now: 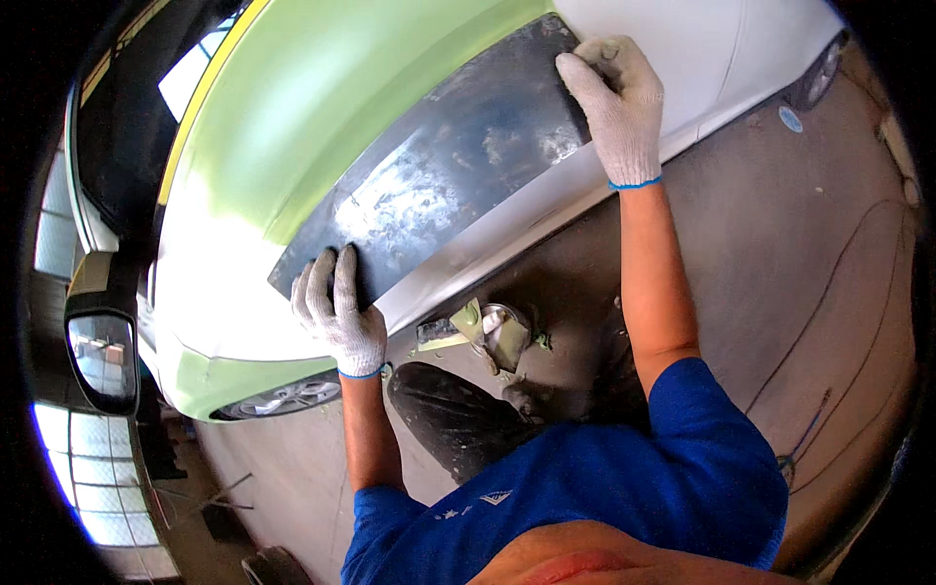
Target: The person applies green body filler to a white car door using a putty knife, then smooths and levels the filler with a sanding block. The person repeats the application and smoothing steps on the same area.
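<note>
My gloved left hand and right hand, fingers spread flat, hid the ends of the long, scuffed dark sanding board pressed against the green-primed car door.

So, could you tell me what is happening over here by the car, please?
A person in a blue shirt presses both gloved hands onto a dark, scuffed sheet laid against the side of a car coated pale green. The left hand lies flat on the sheet's lower end, and the right hand holds its upper end. A small tin and a scraper lie on the floor below.
</note>
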The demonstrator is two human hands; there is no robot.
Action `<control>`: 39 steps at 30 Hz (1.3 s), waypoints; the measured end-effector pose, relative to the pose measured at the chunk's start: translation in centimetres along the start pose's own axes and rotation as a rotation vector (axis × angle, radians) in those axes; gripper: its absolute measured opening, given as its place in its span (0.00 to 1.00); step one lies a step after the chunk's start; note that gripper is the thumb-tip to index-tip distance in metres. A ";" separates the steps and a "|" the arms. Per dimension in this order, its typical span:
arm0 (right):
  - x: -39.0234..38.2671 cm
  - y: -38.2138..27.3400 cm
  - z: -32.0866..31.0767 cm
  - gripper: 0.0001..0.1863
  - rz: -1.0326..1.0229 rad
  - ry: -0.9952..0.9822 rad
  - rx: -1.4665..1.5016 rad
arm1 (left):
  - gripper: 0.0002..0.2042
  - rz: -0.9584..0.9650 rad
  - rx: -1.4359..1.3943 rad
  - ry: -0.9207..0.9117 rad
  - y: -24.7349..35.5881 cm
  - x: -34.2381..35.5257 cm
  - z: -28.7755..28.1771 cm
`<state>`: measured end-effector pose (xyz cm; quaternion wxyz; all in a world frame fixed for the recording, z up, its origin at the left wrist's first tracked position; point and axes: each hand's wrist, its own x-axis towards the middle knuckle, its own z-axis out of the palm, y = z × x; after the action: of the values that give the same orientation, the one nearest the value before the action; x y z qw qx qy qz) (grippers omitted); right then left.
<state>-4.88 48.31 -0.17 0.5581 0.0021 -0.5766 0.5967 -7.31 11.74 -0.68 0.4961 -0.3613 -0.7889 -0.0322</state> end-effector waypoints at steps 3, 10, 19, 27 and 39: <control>0.1 0.3 -0.5 0.06 -0.030 -0.002 0.020 | 0.31 0.018 0.024 0.025 0.0 0.0 0.8; -0.1 0.9 -1.3 0.07 -0.044 -0.013 0.076 | 0.28 0.043 0.058 0.062 0.3 0.3 1.5; 0.8 1.8 -0.5 0.07 -0.132 -0.029 0.083 | 0.21 0.071 0.116 0.093 0.2 1.5 2.0; 1.2 1.6 -0.4 0.07 -0.091 -0.049 0.067 | 0.20 0.076 0.098 0.082 0.5 1.9 1.7; 0.8 0.4 -2.4 0.07 -0.023 -0.065 0.032 | 0.32 0.001 -0.065 -0.059 2.3 1.7 -0.2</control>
<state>-3.98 50.61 -0.73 0.5458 0.0370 -0.5847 0.5990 -6.21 14.25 0.09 0.4609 -0.3784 -0.8014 -0.0467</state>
